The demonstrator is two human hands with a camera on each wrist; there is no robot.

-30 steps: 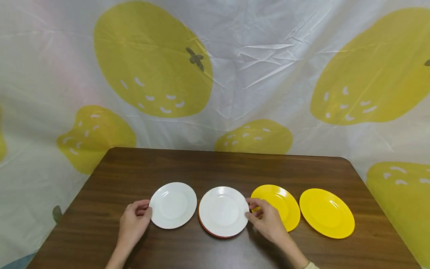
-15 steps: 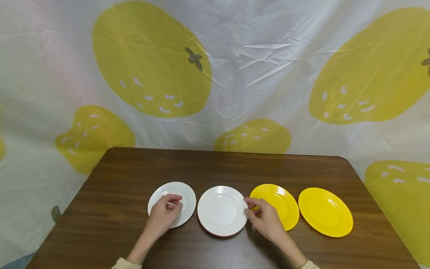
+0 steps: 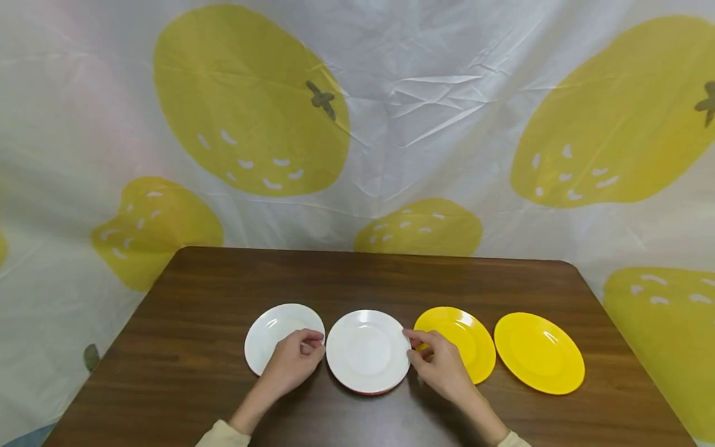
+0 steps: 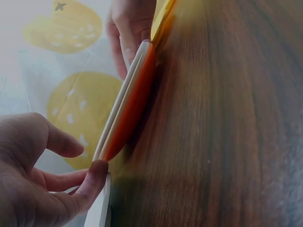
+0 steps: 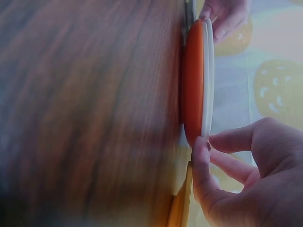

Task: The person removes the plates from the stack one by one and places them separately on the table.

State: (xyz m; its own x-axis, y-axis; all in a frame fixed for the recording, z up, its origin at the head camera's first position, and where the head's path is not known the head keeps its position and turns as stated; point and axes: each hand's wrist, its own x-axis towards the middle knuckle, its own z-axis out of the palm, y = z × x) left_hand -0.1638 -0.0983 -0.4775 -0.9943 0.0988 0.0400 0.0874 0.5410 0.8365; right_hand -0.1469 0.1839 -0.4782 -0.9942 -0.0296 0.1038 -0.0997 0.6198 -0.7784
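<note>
A white plate (image 3: 367, 351) tops a small stack at the table's middle. Beneath it, an orange plate (image 5: 192, 85) shows from the side, with another pale rim between the two. At the stack's right rim, my right hand (image 3: 444, 366) pinches the edge between thumb and fingers. My left hand (image 3: 295, 360) hovers over the right part of another white plate (image 3: 267, 335). Its thumb tip (image 4: 99, 168) is right at the stack's left rim, while the index finger stays apart from it, loosely bent.
Two yellow plates lie to the right: a nearer yellow plate (image 3: 466, 338), partly behind my right hand, and a farther yellow plate (image 3: 539, 354). All rest on a dark wooden table (image 3: 346, 279). A fruit-printed cloth (image 3: 385, 124) hangs behind it.
My left hand has left the left rim of the separate white plate and moved right across it to the stack's left edge. My right hand has kept its place at the stack.
</note>
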